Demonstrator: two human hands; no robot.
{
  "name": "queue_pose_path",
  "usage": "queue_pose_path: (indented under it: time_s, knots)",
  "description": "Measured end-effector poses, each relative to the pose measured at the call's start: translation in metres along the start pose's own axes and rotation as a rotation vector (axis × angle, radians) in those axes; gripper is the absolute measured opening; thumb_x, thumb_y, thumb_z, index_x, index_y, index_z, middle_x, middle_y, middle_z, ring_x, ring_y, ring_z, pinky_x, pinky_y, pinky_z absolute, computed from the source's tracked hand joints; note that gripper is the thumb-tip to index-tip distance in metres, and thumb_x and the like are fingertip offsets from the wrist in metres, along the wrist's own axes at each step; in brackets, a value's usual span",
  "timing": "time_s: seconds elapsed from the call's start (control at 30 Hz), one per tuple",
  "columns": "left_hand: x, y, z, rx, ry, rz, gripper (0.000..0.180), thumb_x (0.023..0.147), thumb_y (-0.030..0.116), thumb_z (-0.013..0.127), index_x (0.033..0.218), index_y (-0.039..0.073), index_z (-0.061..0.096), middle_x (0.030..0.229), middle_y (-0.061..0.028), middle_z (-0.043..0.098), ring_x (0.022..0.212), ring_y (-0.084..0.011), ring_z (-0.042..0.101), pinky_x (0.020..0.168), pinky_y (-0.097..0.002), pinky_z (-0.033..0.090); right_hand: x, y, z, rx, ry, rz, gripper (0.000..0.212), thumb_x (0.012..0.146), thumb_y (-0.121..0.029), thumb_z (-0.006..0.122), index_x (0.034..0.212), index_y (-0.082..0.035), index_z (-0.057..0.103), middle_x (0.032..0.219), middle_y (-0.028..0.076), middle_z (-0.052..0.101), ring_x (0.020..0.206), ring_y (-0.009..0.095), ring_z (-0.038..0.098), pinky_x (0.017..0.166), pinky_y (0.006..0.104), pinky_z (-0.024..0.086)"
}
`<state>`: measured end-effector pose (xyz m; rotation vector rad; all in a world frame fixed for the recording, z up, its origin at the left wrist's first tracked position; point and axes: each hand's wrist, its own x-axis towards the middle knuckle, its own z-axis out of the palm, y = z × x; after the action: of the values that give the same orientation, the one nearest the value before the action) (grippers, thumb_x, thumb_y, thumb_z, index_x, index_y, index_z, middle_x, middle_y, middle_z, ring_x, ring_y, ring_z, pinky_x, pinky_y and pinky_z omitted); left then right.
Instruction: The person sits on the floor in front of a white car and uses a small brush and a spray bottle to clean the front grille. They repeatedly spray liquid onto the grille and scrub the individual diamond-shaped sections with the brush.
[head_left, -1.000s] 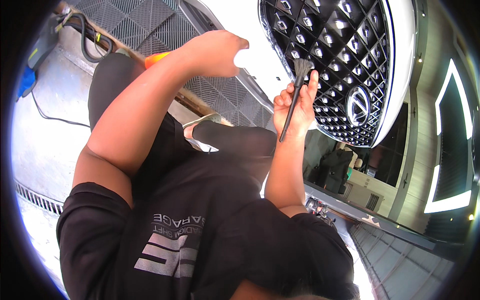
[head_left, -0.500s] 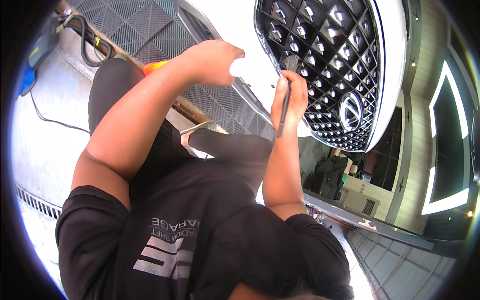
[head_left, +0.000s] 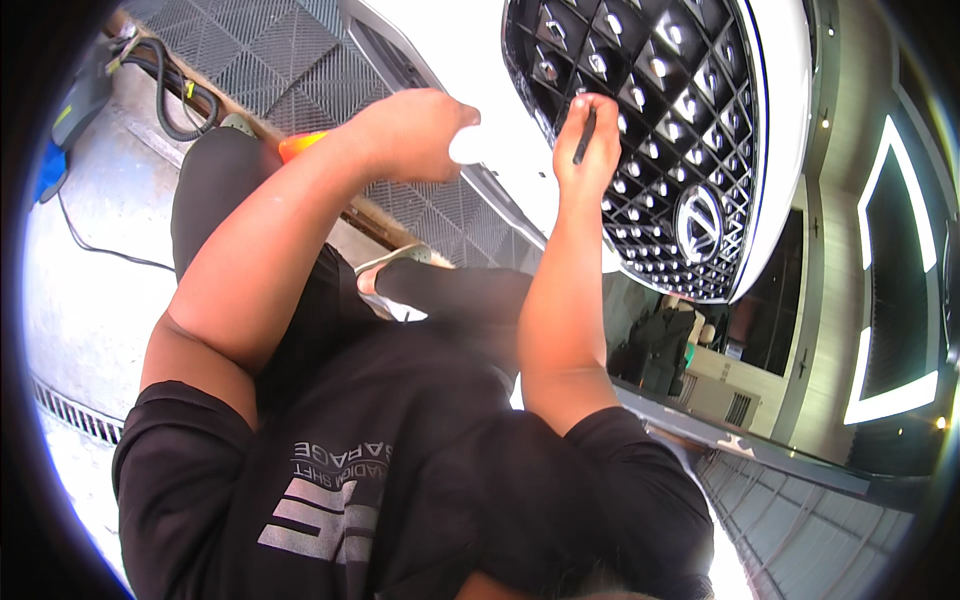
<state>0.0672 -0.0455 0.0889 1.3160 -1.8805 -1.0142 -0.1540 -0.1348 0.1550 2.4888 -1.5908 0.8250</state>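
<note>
My right hand [head_left: 590, 140] is closed round a slim detailing brush [head_left: 585, 138] with a black handle, in front of the left side of a car's black grille [head_left: 650, 120]. The brush's bristles are hidden beyond my fingers. Chrome studs dot the grille's diamond mesh, and a round chrome emblem [head_left: 700, 223] sits low in it. My left hand [head_left: 420, 135] is curled round a small white rounded thing [head_left: 465, 145], too bright to name, by the dark trim [head_left: 490, 185] of the white bumper [head_left: 510, 130].
An orange and yellow thing [head_left: 300, 146] shows partly behind my left forearm. Grey grid floor tiles [head_left: 260, 70] lie at the far left. A black ribbed hose [head_left: 180, 95] and a thin cable [head_left: 110, 243] lie on the pale floor by a grey and blue machine [head_left: 75, 130].
My right hand has moved up and forward along the grille with the brush, whose bristles are now out of sight. My left hand has shifted slightly left, still round the white thing.
</note>
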Motion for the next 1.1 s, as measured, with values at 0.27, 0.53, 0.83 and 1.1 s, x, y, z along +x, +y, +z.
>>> queue_pose_path:
  time_s: [0.27, 0.53, 0.83, 1.1]
  knots:
    - [0.005, -0.008, 0.005, -0.025, 0.05, 0.018, 0.043, 0.073, 0.01, 0.072, 0.115, 0.001, 0.071, 0.11, -0.0202, 0.076, 0.108, -0.0405, 0.071, 0.096, -0.0482, 0.056, -0.052, 0.0, -0.003, 0.05, -0.138, 0.176, 0.039, 0.111, -0.037, 0.049, 0.112, -0.005, 0.07, 0.084, 0.011, 0.069, 0.08, 0.02, 0.069, 0.077, 0.0365, 0.053]
    - [0.005, -0.003, -0.002, 0.034, -0.022, 0.023, 0.057, 0.079, 0.019, 0.075, 0.133, 0.001, 0.068, 0.115, -0.0239, 0.075, 0.112, -0.0391, 0.071, 0.1, -0.047, 0.057, -0.005, -0.014, 0.02, -0.224, 0.04, -0.109, 0.034, 0.1, -0.025, 0.067, 0.127, -0.005, 0.06, 0.105, 0.028, 0.074, 0.095, 0.048, 0.073, 0.084, 0.0531, 0.057]
    - [0.002, -0.007, -0.004, 0.017, 0.014, 0.009, 0.046, 0.074, 0.012, 0.076, 0.119, 0.003, 0.071, 0.11, -0.0201, 0.076, 0.108, -0.0402, 0.071, 0.097, -0.0482, 0.056, -0.03, -0.01, -0.001, -0.238, -0.04, -0.057, 0.019, 0.095, -0.022, 0.071, 0.11, -0.011, 0.076, 0.1, 0.018, 0.077, 0.09, 0.037, 0.075, 0.081, 0.0467, 0.059]
    - [0.003, -0.01, 0.003, -0.011, 0.034, 0.012, 0.045, 0.074, 0.011, 0.078, 0.118, 0.003, 0.071, 0.111, -0.0195, 0.075, 0.109, -0.0394, 0.071, 0.098, -0.0474, 0.056, -0.006, 0.001, 0.029, -0.467, -0.209, -0.114, 0.015, 0.099, -0.03, 0.068, 0.1, -0.016, 0.068, 0.101, 0.011, 0.068, 0.084, 0.036, 0.073, 0.073, 0.0479, 0.06]
